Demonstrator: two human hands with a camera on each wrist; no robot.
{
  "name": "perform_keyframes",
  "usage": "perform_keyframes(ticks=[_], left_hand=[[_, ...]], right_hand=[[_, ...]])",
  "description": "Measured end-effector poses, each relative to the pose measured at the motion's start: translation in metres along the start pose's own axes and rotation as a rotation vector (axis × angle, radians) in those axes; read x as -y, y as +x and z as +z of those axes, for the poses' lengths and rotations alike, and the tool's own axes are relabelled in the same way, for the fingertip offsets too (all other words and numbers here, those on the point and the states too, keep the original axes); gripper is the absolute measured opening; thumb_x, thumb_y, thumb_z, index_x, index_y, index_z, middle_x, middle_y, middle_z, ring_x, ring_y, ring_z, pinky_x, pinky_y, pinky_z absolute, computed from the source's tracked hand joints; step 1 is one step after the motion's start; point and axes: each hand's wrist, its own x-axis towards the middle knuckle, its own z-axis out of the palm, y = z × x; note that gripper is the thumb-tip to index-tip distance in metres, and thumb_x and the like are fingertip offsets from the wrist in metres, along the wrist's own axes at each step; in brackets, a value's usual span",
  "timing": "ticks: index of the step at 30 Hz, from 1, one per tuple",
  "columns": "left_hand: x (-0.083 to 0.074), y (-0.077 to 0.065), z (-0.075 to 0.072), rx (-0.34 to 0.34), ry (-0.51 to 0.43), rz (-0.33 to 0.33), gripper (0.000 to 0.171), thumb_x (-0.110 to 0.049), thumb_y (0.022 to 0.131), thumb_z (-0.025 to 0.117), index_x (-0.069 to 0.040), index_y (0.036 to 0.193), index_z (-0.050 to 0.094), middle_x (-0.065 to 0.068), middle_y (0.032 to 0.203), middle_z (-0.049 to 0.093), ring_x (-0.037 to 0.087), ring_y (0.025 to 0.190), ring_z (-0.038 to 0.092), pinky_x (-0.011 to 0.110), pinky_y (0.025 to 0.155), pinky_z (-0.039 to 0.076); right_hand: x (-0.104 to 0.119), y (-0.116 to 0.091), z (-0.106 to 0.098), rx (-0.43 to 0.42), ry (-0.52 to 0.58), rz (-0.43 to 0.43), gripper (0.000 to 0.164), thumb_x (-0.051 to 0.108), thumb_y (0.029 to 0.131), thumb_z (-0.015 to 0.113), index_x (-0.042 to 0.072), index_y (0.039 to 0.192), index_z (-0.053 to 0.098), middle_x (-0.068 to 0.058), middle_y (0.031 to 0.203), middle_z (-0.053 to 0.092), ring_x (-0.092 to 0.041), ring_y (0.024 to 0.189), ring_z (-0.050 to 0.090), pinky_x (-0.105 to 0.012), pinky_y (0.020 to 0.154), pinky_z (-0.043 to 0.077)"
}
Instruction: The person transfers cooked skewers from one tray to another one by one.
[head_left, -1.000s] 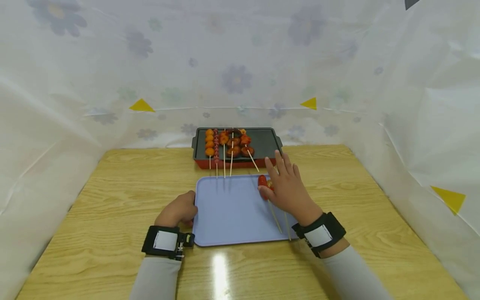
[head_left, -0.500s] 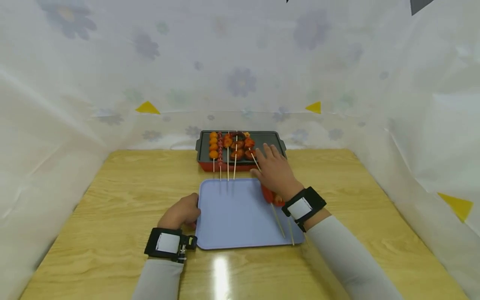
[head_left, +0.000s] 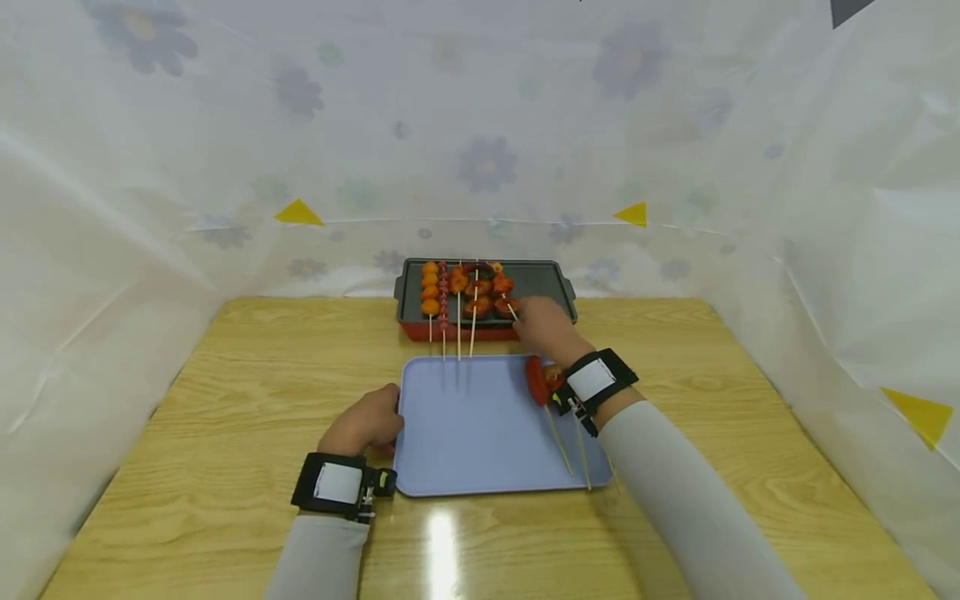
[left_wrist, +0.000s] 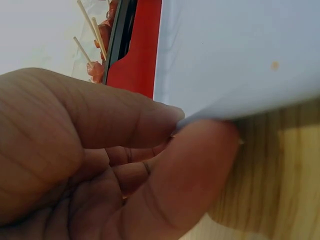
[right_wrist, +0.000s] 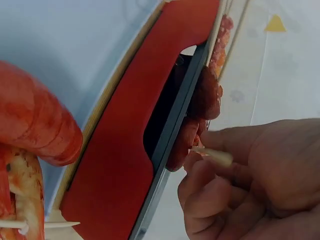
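My left hand [head_left: 363, 422] pinches the left edge of a lilac tray [head_left: 465, 433] between thumb and finger; the left wrist view shows the tray's rim [left_wrist: 192, 117] between the fingertips. Over the front right of a black griddle [head_left: 543, 287] with a red base, my right hand [head_left: 551, 325] pinches the bamboo stick [right_wrist: 217, 156] of a skewer. Its brown-red pieces [head_left: 506, 307] rest at the griddle. Beneath my right wrist, a red sausage skewer [head_left: 537, 380] lies on the tray beside another skewer [head_left: 552, 375], partly hidden by the wristband.
On the griddle's left half lie several more skewers, among them one of orange balls [head_left: 430, 292] and one of small pink pieces [head_left: 443, 300]. Their sticks jut over the front edge. A wooden table [head_left: 262, 400] carries everything, with pale flowered sheeting [head_left: 480, 108] around it.
My right hand has moved from above the tray's right side forward to the griddle, its spread fingers closing on a skewer's stick. My left hand keeps its hold on the tray.
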Motion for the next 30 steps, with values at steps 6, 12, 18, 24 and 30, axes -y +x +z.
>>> perform_keyframes(ticks=[6,12,18,24,30], left_hand=[[0.0,0.001,0.0,0.004,-0.003,-0.004,0.041,0.005,0.087,0.051,0.012,0.128,0.049,0.019,0.097,0.061,0.025,0.059,0.062,0.033,0.05,0.051],[0.0,0.0,-0.001,0.002,-0.012,0.005,0.037,0.006,0.087,0.051,0.011,0.124,0.05,0.017,0.089,0.06,0.025,0.056,0.061,0.033,0.05,0.051],[-0.001,-0.002,-0.001,0.002,-0.018,0.003,0.031,0.006,0.087,0.05,0.009,0.118,0.052,0.015,0.084,0.058,0.025,0.056,0.061,0.032,0.049,0.051],[-0.002,-0.001,-0.002,0.006,-0.006,0.0,0.032,0.005,0.088,0.051,0.009,0.12,0.052,0.016,0.088,0.059,0.025,0.057,0.061,0.032,0.05,0.051],[-0.002,-0.002,-0.001,0.003,-0.002,-0.004,0.035,0.005,0.087,0.051,0.01,0.122,0.051,0.017,0.09,0.06,0.024,0.058,0.061,0.032,0.05,0.05]], right_hand=[[-0.003,0.003,-0.009,0.075,0.081,0.06,0.012,-0.003,0.089,0.051,-0.001,0.094,0.062,-0.01,0.078,0.055,-0.022,0.066,0.046,-0.034,0.062,0.037],[-0.005,0.007,-0.016,0.197,0.179,0.132,0.015,0.0,0.09,0.048,0.007,0.076,0.049,-0.001,0.057,0.042,-0.015,0.047,0.044,-0.029,0.048,0.037],[-0.01,0.016,-0.02,0.311,0.214,0.151,0.015,0.001,0.088,0.047,0.009,0.076,0.046,-0.002,0.057,0.045,-0.014,0.045,0.042,-0.029,0.046,0.038],[-0.011,0.018,-0.02,0.378,0.328,0.196,0.024,-0.001,0.092,0.046,0.01,0.072,0.039,0.0,0.055,0.035,-0.013,0.045,0.034,-0.029,0.047,0.036],[-0.012,0.016,-0.016,0.364,0.397,0.191,0.028,-0.001,0.093,0.046,0.01,0.069,0.036,0.001,0.055,0.029,-0.013,0.045,0.027,-0.03,0.047,0.032]])
